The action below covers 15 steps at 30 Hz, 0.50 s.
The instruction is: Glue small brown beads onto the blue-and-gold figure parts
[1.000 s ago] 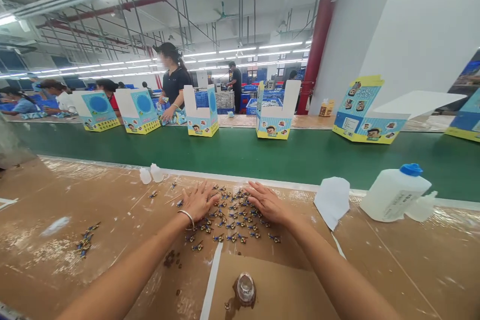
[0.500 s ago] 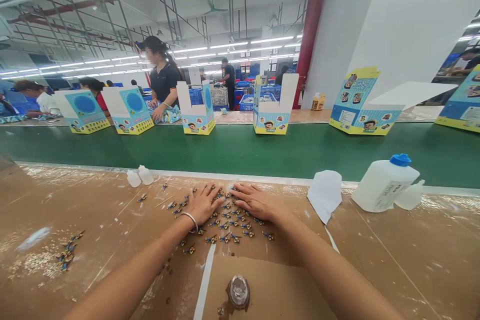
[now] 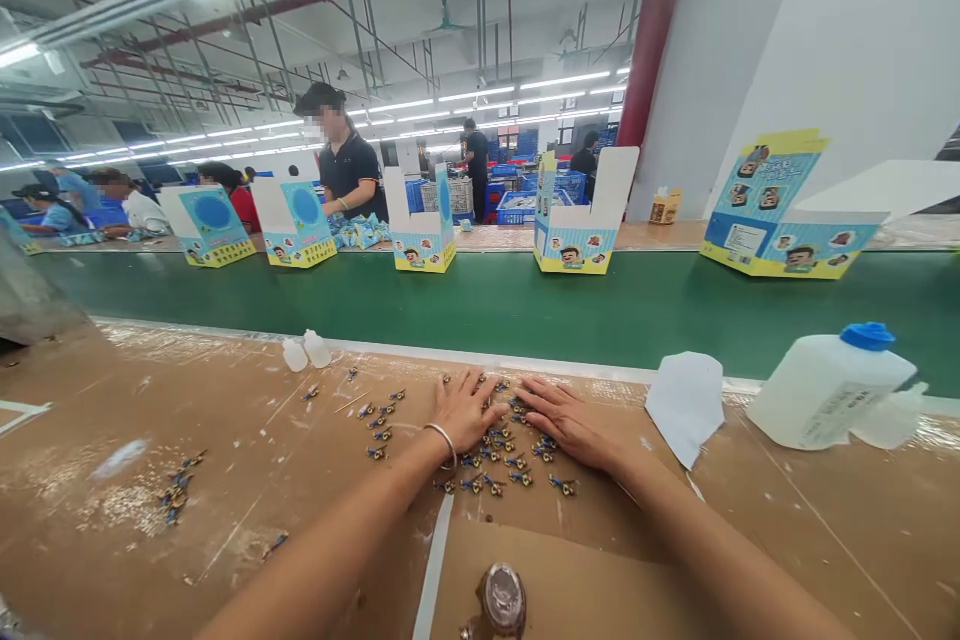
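The small blue-and-gold figurine parts [image 3: 501, 448] lie in a loose cluster on the brown, tape-covered desk [image 3: 787, 540], just in front of the person. Both hands rest flat on top of this cluster, palms down and fingers spread, holding nothing. The left hand [image 3: 466, 410], with a thin bracelet [image 3: 444, 440] at the wrist, lies on the left part of the heap; the right hand [image 3: 564, 416] lies on the right part, and the fingertips of the two almost meet. A second ago the hands were further apart over a wider scatter; now they are closer together and the pieces between them lie tighter, so I judge that the hands are sweeping the parts into one pile. Some pieces are outside, to the left [image 3: 379, 420], and a separate little group [image 3: 176, 495] lies well apart near the left edge.

Near the body a small round metal-looking container [image 3: 503, 597] stands on a cardboard sheet. To the right are a white cloth [image 3: 682, 405] and a plastic bottle with blue cap [image 3: 829, 385] on its side. Two small dropper bottles [image 3: 306, 352] stand near the green conveyor belt [image 3: 480, 305], which carries open printed cartons [image 3: 579, 225]. Other people work behind it.
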{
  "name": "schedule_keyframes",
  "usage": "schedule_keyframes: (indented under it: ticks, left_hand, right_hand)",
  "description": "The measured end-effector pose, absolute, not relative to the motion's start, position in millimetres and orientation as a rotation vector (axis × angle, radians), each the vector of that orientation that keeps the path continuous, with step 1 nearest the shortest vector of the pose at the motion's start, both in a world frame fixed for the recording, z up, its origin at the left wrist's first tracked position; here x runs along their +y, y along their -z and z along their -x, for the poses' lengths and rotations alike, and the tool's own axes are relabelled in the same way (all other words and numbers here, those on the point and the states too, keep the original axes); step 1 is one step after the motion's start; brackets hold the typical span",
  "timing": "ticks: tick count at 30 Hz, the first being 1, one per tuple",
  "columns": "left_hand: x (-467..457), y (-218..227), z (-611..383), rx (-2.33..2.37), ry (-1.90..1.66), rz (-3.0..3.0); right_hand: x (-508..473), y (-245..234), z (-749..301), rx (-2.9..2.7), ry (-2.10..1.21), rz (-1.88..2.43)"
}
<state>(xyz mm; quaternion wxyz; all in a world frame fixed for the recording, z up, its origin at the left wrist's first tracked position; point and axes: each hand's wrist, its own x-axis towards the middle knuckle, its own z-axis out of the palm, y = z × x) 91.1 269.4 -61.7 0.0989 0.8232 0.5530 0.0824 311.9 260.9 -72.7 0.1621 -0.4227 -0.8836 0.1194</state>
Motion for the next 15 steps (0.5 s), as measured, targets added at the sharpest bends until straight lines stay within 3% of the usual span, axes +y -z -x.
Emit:
schedule_keyframes:
  ticks: [9, 15]
  left_hand:
    - [279.6, 38.5, -29.6, 1.869, -0.324, -2.26]
    - [257.7, 55.7, 33.9, 2.03, -0.294, -2.124]
  right_hand:
    - [242.9, 84.7, -346.4, -2.26, -0.317, 1.341]
    - [228.3, 84.0, -359.7, -2.063, -0.301, 1.419]
